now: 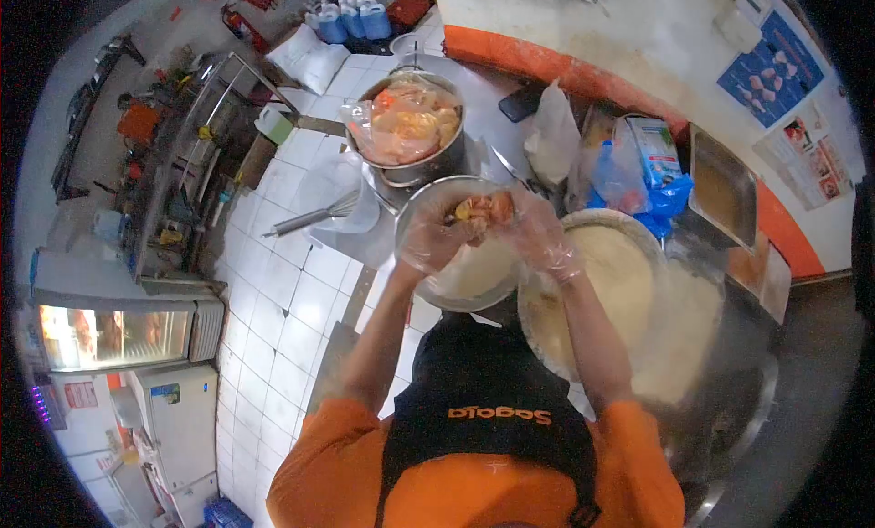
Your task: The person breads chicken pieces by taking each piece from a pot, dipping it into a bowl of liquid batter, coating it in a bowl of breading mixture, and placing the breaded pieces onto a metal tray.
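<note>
Clear-gloved left hand (431, 233) and right hand (541, 236) close together on a glossy, lumpy reddish-brown meat-like piece (485, 212), above a round metal bowl (456, 183) of smooth pale contents (474, 273). At eleven o'clock, a deep steel pot (421, 173) holds plastic-wrapped pinkish meat (406, 122); at four, a wide round basin (536, 338) holds cream powder (612, 265).
</note>
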`<action>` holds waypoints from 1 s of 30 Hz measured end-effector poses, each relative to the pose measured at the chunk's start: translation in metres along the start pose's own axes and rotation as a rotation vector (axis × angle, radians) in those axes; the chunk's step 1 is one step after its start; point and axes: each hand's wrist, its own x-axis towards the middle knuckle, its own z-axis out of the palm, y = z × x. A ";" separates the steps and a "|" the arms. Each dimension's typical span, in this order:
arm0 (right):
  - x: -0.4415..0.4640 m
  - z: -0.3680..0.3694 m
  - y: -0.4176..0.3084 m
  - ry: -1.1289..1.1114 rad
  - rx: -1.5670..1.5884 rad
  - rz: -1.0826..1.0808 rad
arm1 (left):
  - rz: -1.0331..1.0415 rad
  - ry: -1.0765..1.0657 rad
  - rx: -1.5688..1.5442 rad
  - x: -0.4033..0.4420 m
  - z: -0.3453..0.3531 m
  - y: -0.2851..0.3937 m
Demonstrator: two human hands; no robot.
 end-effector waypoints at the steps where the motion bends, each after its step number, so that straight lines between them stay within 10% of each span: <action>1: -0.010 -0.007 0.007 -0.063 0.090 0.073 | -0.083 0.056 -0.018 -0.005 0.015 -0.020; 9: -0.069 -0.007 0.003 0.051 1.190 0.446 | -0.243 0.276 -0.279 -0.030 0.090 -0.029; 30: -0.084 0.011 0.027 0.307 1.096 0.111 | -0.533 -0.010 -0.552 -0.028 0.038 -0.046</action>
